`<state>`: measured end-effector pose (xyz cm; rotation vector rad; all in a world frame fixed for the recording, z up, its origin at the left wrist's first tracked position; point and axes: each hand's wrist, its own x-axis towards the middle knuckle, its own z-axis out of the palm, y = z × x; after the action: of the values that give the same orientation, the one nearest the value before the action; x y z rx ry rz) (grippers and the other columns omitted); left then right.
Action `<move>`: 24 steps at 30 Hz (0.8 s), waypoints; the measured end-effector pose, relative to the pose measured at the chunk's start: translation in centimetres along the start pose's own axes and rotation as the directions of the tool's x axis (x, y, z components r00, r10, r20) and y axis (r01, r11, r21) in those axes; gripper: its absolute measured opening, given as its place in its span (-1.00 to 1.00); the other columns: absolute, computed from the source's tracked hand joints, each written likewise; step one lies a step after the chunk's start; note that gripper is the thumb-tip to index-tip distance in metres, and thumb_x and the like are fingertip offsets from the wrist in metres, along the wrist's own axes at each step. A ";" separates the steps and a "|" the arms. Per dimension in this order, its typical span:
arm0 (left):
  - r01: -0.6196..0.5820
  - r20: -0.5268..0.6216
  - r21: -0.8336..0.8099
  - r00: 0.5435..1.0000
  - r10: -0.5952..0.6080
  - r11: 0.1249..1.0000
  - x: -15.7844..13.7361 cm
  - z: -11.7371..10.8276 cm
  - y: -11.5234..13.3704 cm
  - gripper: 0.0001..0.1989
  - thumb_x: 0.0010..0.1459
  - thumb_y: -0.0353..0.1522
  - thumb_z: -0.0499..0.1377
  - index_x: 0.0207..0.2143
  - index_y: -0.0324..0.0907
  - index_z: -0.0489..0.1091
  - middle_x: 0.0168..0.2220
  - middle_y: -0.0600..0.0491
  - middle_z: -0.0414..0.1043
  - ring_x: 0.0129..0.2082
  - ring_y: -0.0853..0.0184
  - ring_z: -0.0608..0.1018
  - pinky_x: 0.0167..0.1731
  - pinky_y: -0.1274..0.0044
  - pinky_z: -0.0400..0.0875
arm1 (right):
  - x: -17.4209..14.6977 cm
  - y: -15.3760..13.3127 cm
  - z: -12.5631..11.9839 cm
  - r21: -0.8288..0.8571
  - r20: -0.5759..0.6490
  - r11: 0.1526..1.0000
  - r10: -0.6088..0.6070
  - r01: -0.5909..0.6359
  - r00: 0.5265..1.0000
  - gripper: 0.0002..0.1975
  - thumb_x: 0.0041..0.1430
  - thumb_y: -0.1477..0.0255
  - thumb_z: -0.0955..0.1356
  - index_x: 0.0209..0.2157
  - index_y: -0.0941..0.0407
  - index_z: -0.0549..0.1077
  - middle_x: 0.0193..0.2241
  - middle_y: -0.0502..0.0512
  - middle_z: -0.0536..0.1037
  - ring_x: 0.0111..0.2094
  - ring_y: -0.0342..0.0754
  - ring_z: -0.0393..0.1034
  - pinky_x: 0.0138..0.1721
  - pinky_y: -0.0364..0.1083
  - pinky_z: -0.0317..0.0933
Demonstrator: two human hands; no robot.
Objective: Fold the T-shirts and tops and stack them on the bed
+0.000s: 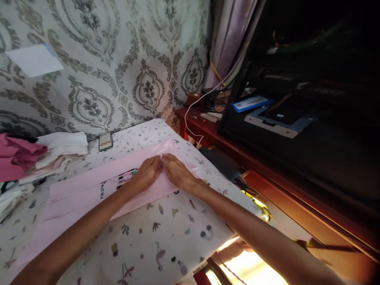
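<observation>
A pale pink garment (77,194) lay spread out lengthwise on a white printed sheet (166,253), slanting from the near left toward the far right, with small creases in its cloth and a dark print (123,179) with lettering near its middle. At the garment's farther right part, the left hand (146,173) and the right hand (179,173) met above the cloth, backs upward, their fingertips touching or nearly so. The fingers of both were bent and drawn close together; whether they had a fold pinched between them or merely pressed on it could not be told, as the knuckles hid the contact. Beyond the garment's far edge, near the wall, stood a small blurred item (105,141). To the left lay a heap of clothing, with folded white cloth (63,144) beside a deep pink piece (19,156). Behind the sheet rose a wall (124,91) patterned with grey medallions, bearing a white paper (35,60) at upper left. On the right stood red-brown furniture (258,170), crossed at its far end by a white cable (192,106) near a purple curtain (228,35). A large dark panel (326,170) stood over it.
</observation>
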<state>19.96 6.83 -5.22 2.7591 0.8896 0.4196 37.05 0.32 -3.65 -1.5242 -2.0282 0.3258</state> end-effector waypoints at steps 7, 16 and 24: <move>0.202 0.071 0.058 0.976 -0.205 0.978 -3.0 -0.4 -3.0 -0.51 0.41 -0.26 -0.18 0.32 -0.13 0.10 0.40 -0.12 0.05 0.41 0.20 0.07 0.35 0.14 -0.12 | 3.3 2.8 4.9 -0.215 -0.001 0.975 0.058 -0.056 0.998 -0.51 0.34 0.38 0.22 0.21 0.31 0.31 0.26 0.42 0.30 0.35 0.18 0.07 0.34 0.15 -0.04; 0.406 -0.015 0.084 0.914 -0.406 0.910 -14.2 -5.2 -7.1 -0.52 0.40 -0.17 -0.14 0.29 -0.09 0.15 0.38 -0.11 0.08 0.37 0.18 0.13 0.32 0.23 -0.01 | 3.1 4.1 5.5 -0.298 -0.023 0.954 -0.035 0.027 0.999 -0.47 0.36 0.28 0.14 0.19 0.30 0.35 0.23 0.44 0.34 0.31 0.23 0.15 0.29 0.22 0.08; 0.482 -0.042 0.083 0.876 -0.480 0.872 -26.0 -11.3 -9.8 -0.65 0.35 -0.18 -0.07 -0.08 -0.18 0.38 -0.04 -0.13 0.42 0.00 0.13 0.43 0.04 0.32 0.30 | 3.4 3.7 5.5 -0.383 0.003 0.923 -0.047 0.045 0.999 -0.44 0.36 0.22 0.11 0.18 0.29 0.36 0.20 0.41 0.38 0.26 0.23 0.22 0.24 0.18 0.16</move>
<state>-9.21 0.39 -2.72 2.4782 1.5809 0.3181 36.23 5.42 -8.94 -1.6946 -2.2115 -0.1055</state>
